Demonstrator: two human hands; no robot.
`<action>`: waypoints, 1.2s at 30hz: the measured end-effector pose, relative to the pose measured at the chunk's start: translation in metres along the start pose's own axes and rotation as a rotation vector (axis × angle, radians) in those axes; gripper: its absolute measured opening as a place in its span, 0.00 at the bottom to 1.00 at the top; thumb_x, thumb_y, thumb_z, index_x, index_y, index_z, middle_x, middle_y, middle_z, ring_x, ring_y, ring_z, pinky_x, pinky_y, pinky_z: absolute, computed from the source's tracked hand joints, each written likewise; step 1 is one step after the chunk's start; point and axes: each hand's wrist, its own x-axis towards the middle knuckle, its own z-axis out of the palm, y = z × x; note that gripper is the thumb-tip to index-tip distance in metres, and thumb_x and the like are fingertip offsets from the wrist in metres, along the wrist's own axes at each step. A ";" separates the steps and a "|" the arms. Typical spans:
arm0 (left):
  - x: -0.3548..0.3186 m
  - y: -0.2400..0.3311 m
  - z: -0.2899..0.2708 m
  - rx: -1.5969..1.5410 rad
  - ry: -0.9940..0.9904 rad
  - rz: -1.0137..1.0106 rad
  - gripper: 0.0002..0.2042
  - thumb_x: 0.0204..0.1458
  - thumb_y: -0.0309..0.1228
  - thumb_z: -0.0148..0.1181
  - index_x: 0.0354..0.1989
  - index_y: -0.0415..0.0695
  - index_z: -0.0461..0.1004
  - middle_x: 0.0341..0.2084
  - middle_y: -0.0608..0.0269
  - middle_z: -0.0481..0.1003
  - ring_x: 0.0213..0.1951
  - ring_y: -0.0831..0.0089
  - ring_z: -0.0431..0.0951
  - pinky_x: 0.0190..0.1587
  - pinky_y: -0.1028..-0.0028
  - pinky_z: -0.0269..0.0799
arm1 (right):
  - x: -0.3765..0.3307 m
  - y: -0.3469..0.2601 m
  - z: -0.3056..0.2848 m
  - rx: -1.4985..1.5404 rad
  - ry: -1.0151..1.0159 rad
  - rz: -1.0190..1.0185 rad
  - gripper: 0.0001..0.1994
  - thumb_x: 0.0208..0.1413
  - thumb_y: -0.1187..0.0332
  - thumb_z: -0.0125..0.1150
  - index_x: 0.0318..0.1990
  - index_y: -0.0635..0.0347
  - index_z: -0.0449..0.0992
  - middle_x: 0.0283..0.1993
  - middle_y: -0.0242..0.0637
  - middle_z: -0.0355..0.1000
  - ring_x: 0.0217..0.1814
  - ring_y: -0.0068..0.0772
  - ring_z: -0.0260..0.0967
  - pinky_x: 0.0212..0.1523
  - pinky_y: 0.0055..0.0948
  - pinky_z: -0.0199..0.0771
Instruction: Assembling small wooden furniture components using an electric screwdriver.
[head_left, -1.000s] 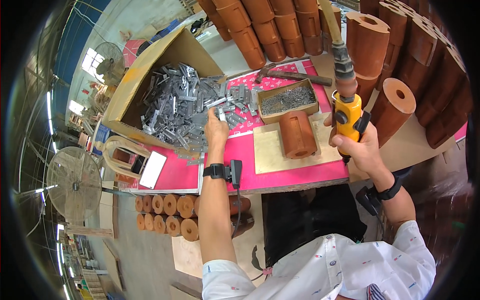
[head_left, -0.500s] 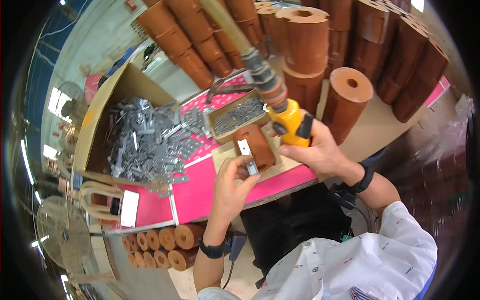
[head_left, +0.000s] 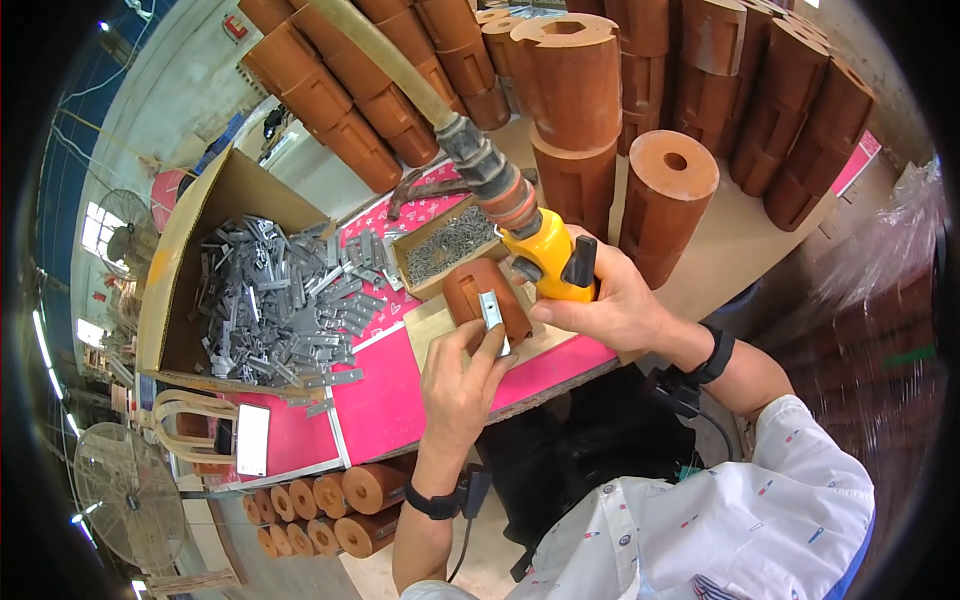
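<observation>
A brown cylindrical block (head_left: 478,290) lies on a pale wooden board (head_left: 430,322) on the pink table. My left hand (head_left: 462,378) presses a small grey metal bracket (head_left: 493,312) against the block's near end. In my right hand (head_left: 618,305) is a yellow power driver (head_left: 555,266) with a thick hose (head_left: 385,65) rising up and away to the left; its tip is hidden behind the block. Just behind the block stands a shallow box of small screws (head_left: 448,248).
An open cardboard box (head_left: 185,250) spills grey metal brackets (head_left: 275,305) onto the pink table (head_left: 385,395) at left. Tall stacks of brown cylinders (head_left: 600,110) fill the back and right. More cylinders (head_left: 335,515) lie under the table. A fan (head_left: 125,495) stands at lower left.
My left hand left the bracket pile and brought a bracket onto the brown block. My right hand brought the yellow driver in from the right to the block.
</observation>
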 end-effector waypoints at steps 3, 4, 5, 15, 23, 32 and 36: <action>-0.005 -0.011 0.001 0.019 0.085 0.088 0.17 0.37 0.23 0.68 0.40 0.38 0.76 0.38 0.56 0.75 0.36 0.62 0.76 0.37 0.69 0.73 | 0.001 -0.004 0.001 -0.022 -0.009 0.041 0.22 0.50 0.69 0.66 0.51 0.62 0.67 0.39 0.30 0.68 0.40 0.19 0.63 0.43 0.23 0.66; -0.007 -0.014 0.002 -0.014 0.118 0.087 0.17 0.37 0.23 0.67 0.40 0.37 0.76 0.39 0.55 0.76 0.36 0.62 0.77 0.37 0.69 0.73 | 0.001 -0.003 0.001 -0.022 -0.010 0.041 0.22 0.50 0.69 0.66 0.51 0.62 0.67 0.39 0.30 0.68 0.40 0.19 0.63 0.43 0.23 0.66; -0.009 -0.017 0.001 -0.014 0.118 0.087 0.17 0.37 0.23 0.67 0.40 0.37 0.76 0.39 0.55 0.76 0.36 0.62 0.77 0.37 0.69 0.73 | 0.001 -0.003 0.001 -0.029 -0.008 0.047 0.22 0.50 0.69 0.66 0.51 0.62 0.67 0.39 0.30 0.68 0.40 0.20 0.63 0.43 0.23 0.66; -0.015 -0.007 -0.002 -0.007 0.028 0.090 0.17 0.36 0.23 0.67 0.39 0.39 0.76 0.40 0.57 0.74 0.41 0.60 0.74 0.42 0.66 0.71 | -0.002 0.005 0.004 0.025 0.046 0.182 0.22 0.49 0.71 0.67 0.52 0.62 0.67 0.46 0.28 0.67 0.45 0.18 0.63 0.49 0.21 0.64; 0.000 -0.024 0.004 -0.128 0.011 -0.010 0.15 0.38 0.26 0.66 0.37 0.39 0.75 0.38 0.57 0.73 0.43 0.59 0.72 0.45 0.65 0.70 | -0.004 0.006 0.013 0.044 0.080 0.146 0.20 0.49 0.66 0.63 0.48 0.65 0.66 0.45 0.39 0.69 0.33 0.22 0.68 0.36 0.22 0.70; -0.003 -0.027 0.012 -0.027 0.122 0.120 0.15 0.35 0.25 0.68 0.34 0.38 0.75 0.36 0.61 0.74 0.38 0.63 0.74 0.42 0.66 0.71 | -0.003 0.006 0.014 0.040 0.085 0.150 0.22 0.49 0.64 0.64 0.48 0.65 0.66 0.44 0.39 0.69 0.32 0.22 0.69 0.35 0.23 0.70; -0.004 -0.020 0.005 -0.045 0.168 0.185 0.15 0.33 0.25 0.69 0.34 0.38 0.75 0.35 0.61 0.74 0.38 0.63 0.74 0.41 0.64 0.72 | -0.002 0.009 0.015 0.023 0.066 0.154 0.21 0.49 0.65 0.64 0.48 0.65 0.66 0.43 0.39 0.70 0.32 0.22 0.68 0.35 0.22 0.70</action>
